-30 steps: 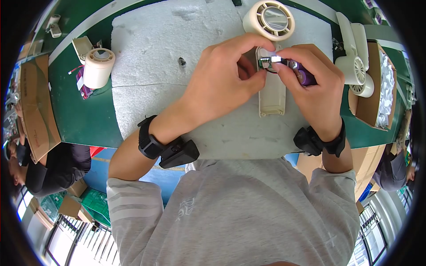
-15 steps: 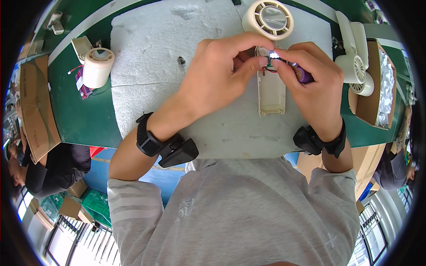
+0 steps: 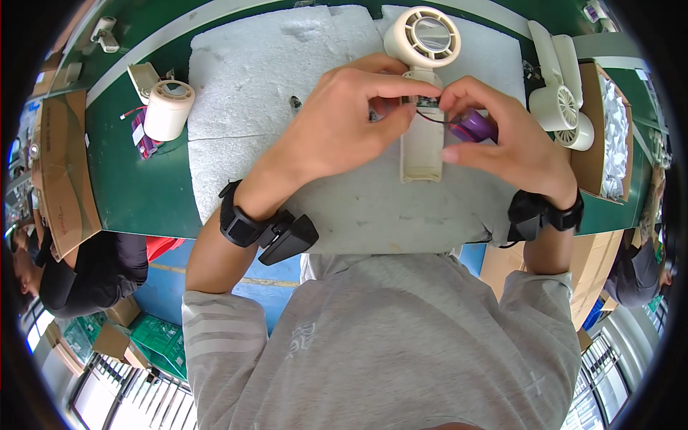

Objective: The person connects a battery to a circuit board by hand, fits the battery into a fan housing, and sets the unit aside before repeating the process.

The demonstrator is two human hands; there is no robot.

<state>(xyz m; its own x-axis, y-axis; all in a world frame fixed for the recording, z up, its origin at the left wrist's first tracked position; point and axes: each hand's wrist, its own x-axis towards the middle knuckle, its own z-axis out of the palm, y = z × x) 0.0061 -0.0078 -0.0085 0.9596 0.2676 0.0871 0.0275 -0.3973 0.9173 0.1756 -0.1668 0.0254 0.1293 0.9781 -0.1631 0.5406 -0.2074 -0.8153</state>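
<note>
A cream handheld fan point(image 3: 408, 50) lies on the pad with its round head away from me and its handle shell point(image 3: 421, 161) uncovered. My left hand point(image 3: 344, 125) is closed on the upper handle, index finger and thumb at a small circuit board point(image 3: 428, 102) inside it. A dark wire runs from the board to a purple cylindrical battery point(image 3: 476, 126). My right hand point(image 3: 519, 143) curls around this battery, its index fingertip near the board and its thumb beside the handle. The fingers behind the battery are hidden.
A white foam sheet point(image 3: 244, 72) covers the green table point(image 3: 136, 193). At left stands another cream fan head point(image 3: 169, 111) with a battery pack point(image 3: 145, 136). More cream fans point(image 3: 553, 107) and a cardboard box point(image 3: 591, 161) of white pieces sit at right. Other people are at both sides.
My right fingers have left the board and spread to the right, around the battery. The bright light at the board is no longer visible. My left hand remains at the upper handle.
</note>
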